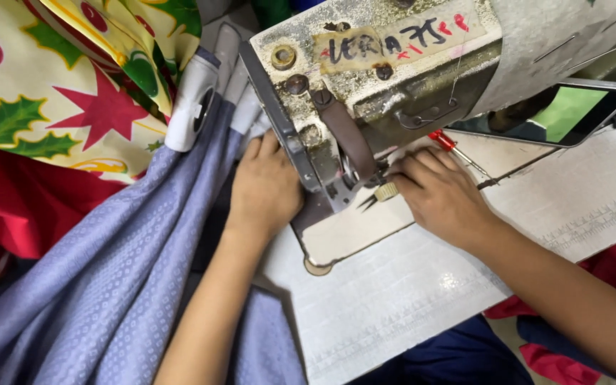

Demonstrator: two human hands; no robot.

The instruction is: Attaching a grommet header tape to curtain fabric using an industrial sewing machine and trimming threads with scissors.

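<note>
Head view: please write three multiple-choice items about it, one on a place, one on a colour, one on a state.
1. Where does the left hand rest?
A. on the blue cloth left of the sewing machine
B. on the phone
C. on the red cloth

2. What colour is the star on the printed cloth?
A. blue
B. red
C. white

3. How is the right hand?
A. flat and away from the machine
B. gripping the phone
C. fingers curled at the needle area

Answers: 1 A, the hand lies on blue cloth against the machine head. 2 B, a red star sits among green leaves. 3 C, the fingertips meet beside a small ribbed knob under the head.
</note>
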